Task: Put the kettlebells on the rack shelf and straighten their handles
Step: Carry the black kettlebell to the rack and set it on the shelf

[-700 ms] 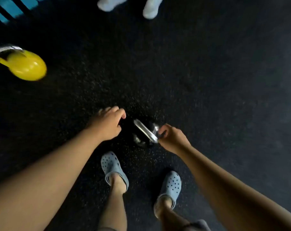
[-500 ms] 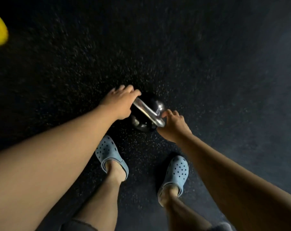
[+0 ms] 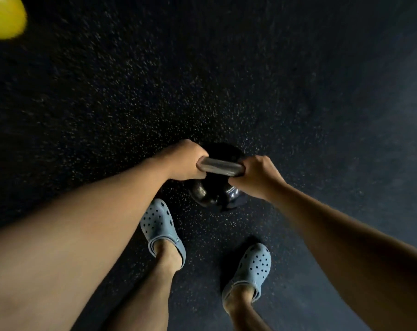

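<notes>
Black kettlebell [image 3: 213,189]: handle [image 3: 219,166] now clenched by left hand [image 3: 183,163] and right hand [image 3: 257,175], previously only approached. Lifting toward the rack is judged imminent; yellow kettlebell [image 3: 4,16] is left on the floor.

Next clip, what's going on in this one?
A person stands over a black kettlebell on a dark speckled floor, seen from their own head camera. The left hand and right hand are each closed on one end of its metal handle. Whether it has left the floor cannot be told. A yellow kettlebell lies at the top left edge. No rack is in view, so nothing is shelved yet.
</notes>
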Tool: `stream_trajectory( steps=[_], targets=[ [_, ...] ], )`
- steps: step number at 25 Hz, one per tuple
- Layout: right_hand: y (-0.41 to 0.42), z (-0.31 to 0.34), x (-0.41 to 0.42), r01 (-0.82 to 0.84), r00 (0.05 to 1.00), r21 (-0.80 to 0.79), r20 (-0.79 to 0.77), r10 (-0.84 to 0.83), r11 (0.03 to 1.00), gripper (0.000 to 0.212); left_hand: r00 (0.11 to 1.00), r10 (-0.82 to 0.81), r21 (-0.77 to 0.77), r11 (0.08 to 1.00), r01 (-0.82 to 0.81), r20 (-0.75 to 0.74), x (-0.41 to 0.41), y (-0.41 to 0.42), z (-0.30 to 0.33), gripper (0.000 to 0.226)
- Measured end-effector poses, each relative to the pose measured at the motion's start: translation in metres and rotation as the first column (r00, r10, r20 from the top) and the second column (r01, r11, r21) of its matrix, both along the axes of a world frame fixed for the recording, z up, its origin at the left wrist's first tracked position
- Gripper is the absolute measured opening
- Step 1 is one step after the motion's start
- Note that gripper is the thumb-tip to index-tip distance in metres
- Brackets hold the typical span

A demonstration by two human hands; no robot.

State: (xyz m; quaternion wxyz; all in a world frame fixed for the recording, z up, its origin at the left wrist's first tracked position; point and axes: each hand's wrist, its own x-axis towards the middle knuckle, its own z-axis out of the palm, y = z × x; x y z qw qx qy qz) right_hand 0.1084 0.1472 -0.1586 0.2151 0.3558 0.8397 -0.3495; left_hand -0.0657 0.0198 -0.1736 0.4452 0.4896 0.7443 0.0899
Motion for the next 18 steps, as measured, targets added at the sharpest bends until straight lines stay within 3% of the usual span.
stream_trajectory(
  steps=[2,7,13,18],
  targets=[
    [0.012,0.038,-0.051,-0.070,0.997,-0.026,-0.023,0.069,0.997,0.011,0.992,0.129,0.048,0.990,-0.129,0.014,-0.031,-0.012,0.035,0.020],
    [0.010,0.129,-0.197,-0.193,0.973,0.008,-0.131,0.192,0.981,0.021,0.923,0.381,0.188,0.911,-0.366,-0.051,-0.150,-0.034,0.126,0.023],
    [-0.003,0.227,-0.399,-0.330,0.876,0.153,-0.318,0.363,0.932,0.024,0.824,0.515,0.339,0.838,-0.428,-0.235,-0.325,-0.064,0.232,0.019],
    [-0.002,0.291,-0.560,-0.395,0.787,0.180,-0.440,0.433,0.901,0.025,0.740,0.580,0.404,0.801,-0.442,-0.340,-0.471,-0.072,0.302,0.016]
  ],
)
